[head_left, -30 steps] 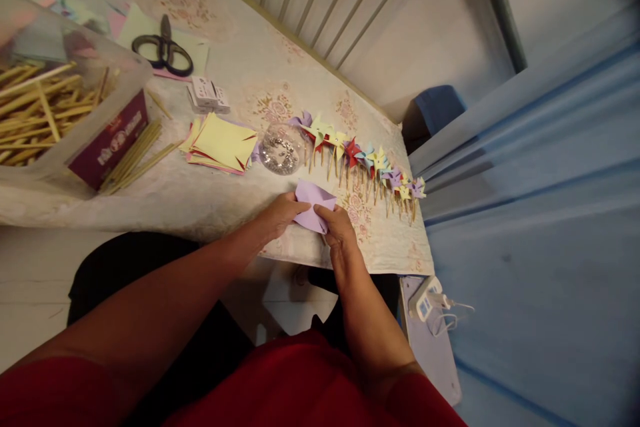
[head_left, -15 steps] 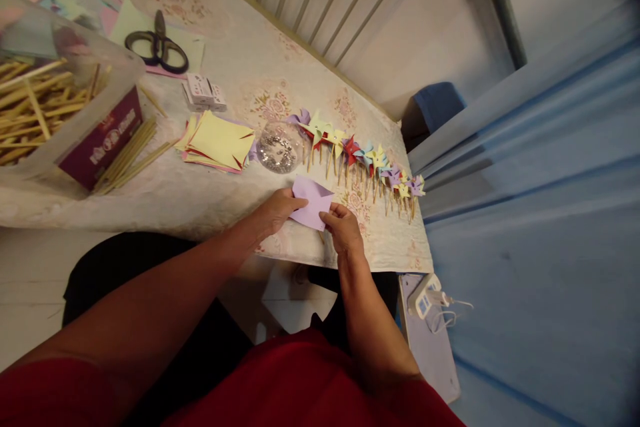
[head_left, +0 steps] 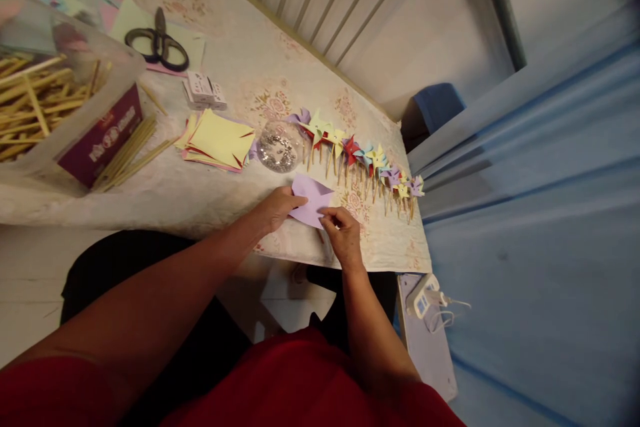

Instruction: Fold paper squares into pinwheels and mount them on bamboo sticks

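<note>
A lilac paper square (head_left: 311, 203) with cut corners lies at the table's near edge, held between both hands. My left hand (head_left: 277, 207) grips its left side. My right hand (head_left: 343, 235) pinches its near right corner with thumb and fingers. Just behind the paper stands a clear round dish of small silvery pins (head_left: 279, 147). A row of finished paper pinwheels on wooden sticks (head_left: 365, 160) runs to the right along the table. A stack of yellow and pink paper squares (head_left: 219, 140) lies left of the dish.
A clear plastic box of wooden sticks (head_left: 45, 110) with a maroon label sits at the left, with loose sticks (head_left: 131, 153) beside it. Black scissors (head_left: 159, 47) and a small white packet (head_left: 204, 90) lie further back. A white charger (head_left: 425, 301) rests on a low surface at the right.
My right hand has slid a little to the right and down along the lilac paper's near corner. The left hand keeps its grip and the paper stays in place.
</note>
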Tool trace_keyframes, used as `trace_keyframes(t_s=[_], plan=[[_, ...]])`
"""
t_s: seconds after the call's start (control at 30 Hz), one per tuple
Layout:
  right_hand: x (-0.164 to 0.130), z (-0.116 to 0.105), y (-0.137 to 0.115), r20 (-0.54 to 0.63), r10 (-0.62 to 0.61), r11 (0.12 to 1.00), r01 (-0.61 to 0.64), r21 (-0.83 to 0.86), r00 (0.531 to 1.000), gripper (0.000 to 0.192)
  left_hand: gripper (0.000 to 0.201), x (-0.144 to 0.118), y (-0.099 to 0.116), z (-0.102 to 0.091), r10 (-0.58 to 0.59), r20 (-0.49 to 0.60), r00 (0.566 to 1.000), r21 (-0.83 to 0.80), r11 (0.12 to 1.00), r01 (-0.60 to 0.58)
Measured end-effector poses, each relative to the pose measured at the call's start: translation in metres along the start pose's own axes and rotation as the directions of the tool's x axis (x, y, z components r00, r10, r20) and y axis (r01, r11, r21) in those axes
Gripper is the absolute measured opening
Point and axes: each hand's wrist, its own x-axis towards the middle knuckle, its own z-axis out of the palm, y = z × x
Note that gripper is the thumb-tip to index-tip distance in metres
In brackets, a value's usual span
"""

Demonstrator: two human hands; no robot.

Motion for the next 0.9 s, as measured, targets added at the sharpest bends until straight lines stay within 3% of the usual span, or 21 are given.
trace_keyframes(t_s=[0.23, 0.57, 0.73, 0.9], plan=[[0.000, 0.001, -0.002, 0.077, -0.057, 0.998, 0.057, 0.008, 0.995, 0.020, 0.015, -0.001, 0.001, 0.002, -0.010, 0.011, 1.000, -0.008, 1.000, 0.010], [0.000, 0.002, 0.001, 0.112, -0.008, 1.000, 0.008, -0.002, 0.994, 0.014, 0.018, -0.005, 0.003, 0.002, -0.005, 0.042, 0.999, 0.037, 0.999, 0.003], [0.002, 0.006, -0.003, 0.093, 0.049, 0.998, -0.052, 0.028, 0.994, 0.015, 0.021, 0.000, -0.003, -0.001, 0.061, 0.065, 0.996, 0.091, 0.994, -0.067], [0.004, 0.013, -0.010, 0.068, 0.181, 0.981, -0.185, 0.055, 0.981, 0.019, 0.024, -0.001, -0.005, 0.001, 0.067, 0.074, 0.995, 0.114, 0.991, -0.075]])
